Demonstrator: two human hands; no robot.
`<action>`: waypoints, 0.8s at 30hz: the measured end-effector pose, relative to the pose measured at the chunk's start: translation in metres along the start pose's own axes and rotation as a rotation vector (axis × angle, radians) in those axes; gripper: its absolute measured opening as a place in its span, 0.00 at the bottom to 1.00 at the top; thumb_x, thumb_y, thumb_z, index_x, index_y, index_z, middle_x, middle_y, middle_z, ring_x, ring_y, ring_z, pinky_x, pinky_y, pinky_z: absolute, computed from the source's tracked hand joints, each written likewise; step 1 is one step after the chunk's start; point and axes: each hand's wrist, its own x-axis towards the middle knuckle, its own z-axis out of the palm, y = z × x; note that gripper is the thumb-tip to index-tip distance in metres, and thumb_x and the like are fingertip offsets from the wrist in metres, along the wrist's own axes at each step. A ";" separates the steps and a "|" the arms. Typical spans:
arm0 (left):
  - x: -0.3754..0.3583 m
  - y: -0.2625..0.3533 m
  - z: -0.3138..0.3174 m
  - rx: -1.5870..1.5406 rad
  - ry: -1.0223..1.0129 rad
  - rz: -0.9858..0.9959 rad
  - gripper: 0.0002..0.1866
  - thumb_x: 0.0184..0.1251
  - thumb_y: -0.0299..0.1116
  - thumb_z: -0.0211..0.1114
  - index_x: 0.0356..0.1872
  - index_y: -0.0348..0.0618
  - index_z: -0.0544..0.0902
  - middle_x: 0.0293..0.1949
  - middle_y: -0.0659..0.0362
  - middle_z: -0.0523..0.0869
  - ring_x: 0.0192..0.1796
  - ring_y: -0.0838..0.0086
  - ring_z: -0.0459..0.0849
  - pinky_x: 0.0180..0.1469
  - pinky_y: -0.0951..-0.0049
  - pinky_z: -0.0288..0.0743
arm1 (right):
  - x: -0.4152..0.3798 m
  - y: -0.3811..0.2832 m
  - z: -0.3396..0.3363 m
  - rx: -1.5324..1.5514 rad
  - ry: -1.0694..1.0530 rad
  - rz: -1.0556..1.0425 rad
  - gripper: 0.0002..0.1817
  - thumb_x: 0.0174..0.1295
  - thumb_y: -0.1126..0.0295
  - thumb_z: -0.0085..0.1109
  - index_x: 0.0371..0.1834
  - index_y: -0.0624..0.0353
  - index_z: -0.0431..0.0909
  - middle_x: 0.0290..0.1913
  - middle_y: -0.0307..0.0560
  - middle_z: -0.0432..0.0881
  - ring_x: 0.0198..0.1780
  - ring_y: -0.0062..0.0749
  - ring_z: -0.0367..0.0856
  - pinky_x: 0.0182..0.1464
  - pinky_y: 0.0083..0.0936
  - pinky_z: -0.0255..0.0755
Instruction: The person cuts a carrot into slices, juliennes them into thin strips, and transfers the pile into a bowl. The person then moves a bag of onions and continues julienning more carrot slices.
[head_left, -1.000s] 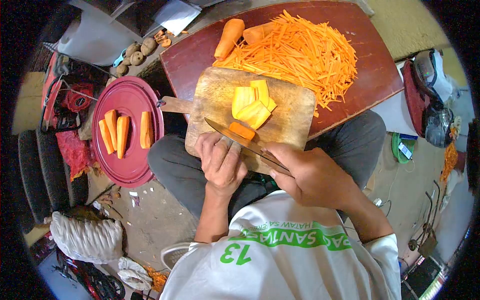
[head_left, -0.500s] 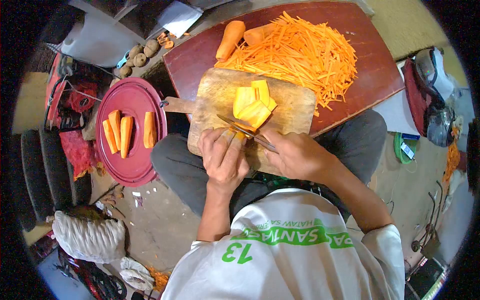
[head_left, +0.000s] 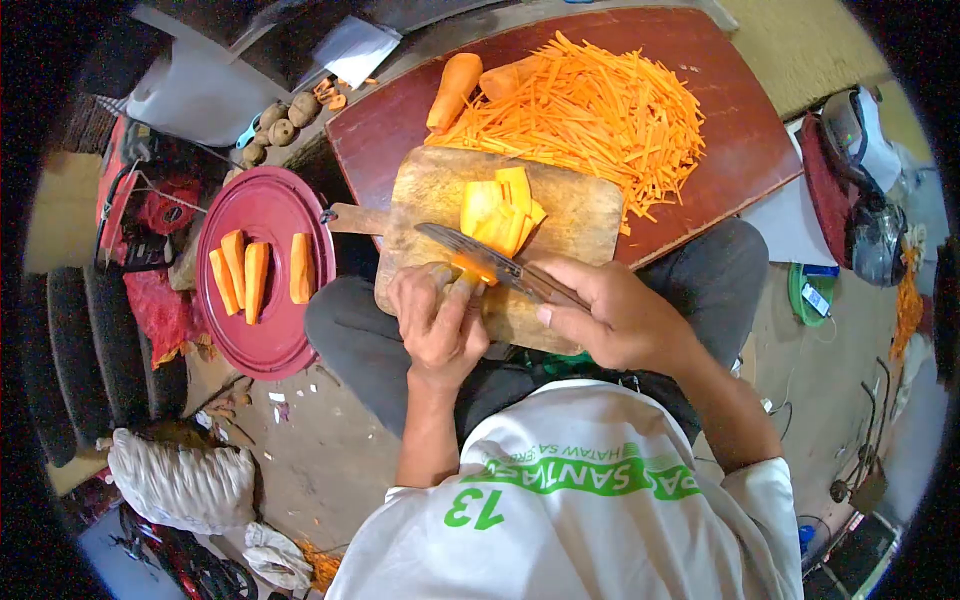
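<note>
On the cutting board (head_left: 418, 190), the left hand (head_left: 440, 318) pins a carrot piece (head_left: 474, 268); the right hand (head_left: 618, 312) grips the knife (head_left: 497, 262), now tilted flatter.

Before the person (head_left: 600, 520), a rounded-cornered wooden cutting board (head_left: 590, 215) is placed with its handle (head_left: 358, 219) to the left, overlapping in view the near edge of a smooth dark-red table (head_left: 745, 150). Flat yellow-orange carrot slices (head_left: 490, 208) are piled mid-board; nearer, an orange carrot piece (head_left: 474, 268) is held by the bare left hand (head_left: 440, 325), with a dark metal knife (head_left: 455, 240) held along its far side by the bare right hand (head_left: 620, 312). Beyond the board, a heap of thin orange carrot sticks (head_left: 615, 115) is spread on the table, bordered at its far left by two thick orange carrots (head_left: 455, 92). To the board's left, four long orange carrot sections (head_left: 256, 285) are laid on a round red plastic tray (head_left: 275, 345).
</note>
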 end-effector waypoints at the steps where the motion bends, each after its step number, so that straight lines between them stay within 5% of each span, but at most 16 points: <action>1: -0.002 0.001 0.001 -0.015 -0.004 -0.036 0.20 0.48 0.19 0.81 0.46 0.37 0.90 0.47 0.48 0.86 0.48 0.50 0.86 0.54 0.49 0.78 | -0.002 0.002 0.000 -0.018 -0.017 0.017 0.23 0.75 0.71 0.61 0.70 0.68 0.76 0.39 0.48 0.83 0.42 0.24 0.79 0.50 0.30 0.77; 6: -0.010 0.014 0.001 -0.021 -0.055 -0.200 0.18 0.53 0.23 0.85 0.46 0.38 0.91 0.48 0.47 0.86 0.47 0.49 0.86 0.51 0.54 0.82 | -0.008 0.000 -0.003 -0.110 -0.054 0.045 0.24 0.76 0.70 0.62 0.72 0.69 0.75 0.40 0.51 0.86 0.42 0.28 0.84 0.49 0.31 0.80; 12: -0.007 0.008 0.003 0.017 -0.011 -0.126 0.18 0.54 0.22 0.85 0.47 0.38 0.91 0.49 0.46 0.87 0.47 0.53 0.90 0.48 0.58 0.85 | -0.016 0.008 0.003 -0.217 0.010 -0.071 0.24 0.76 0.68 0.64 0.71 0.69 0.75 0.44 0.61 0.89 0.44 0.46 0.91 0.49 0.37 0.81; 24: -0.006 0.009 0.002 0.012 -0.034 -0.141 0.19 0.54 0.18 0.82 0.48 0.39 0.91 0.48 0.45 0.88 0.46 0.52 0.90 0.45 0.59 0.85 | -0.015 0.008 0.008 -0.260 -0.004 -0.031 0.24 0.77 0.67 0.64 0.70 0.68 0.75 0.50 0.66 0.88 0.52 0.62 0.89 0.53 0.45 0.82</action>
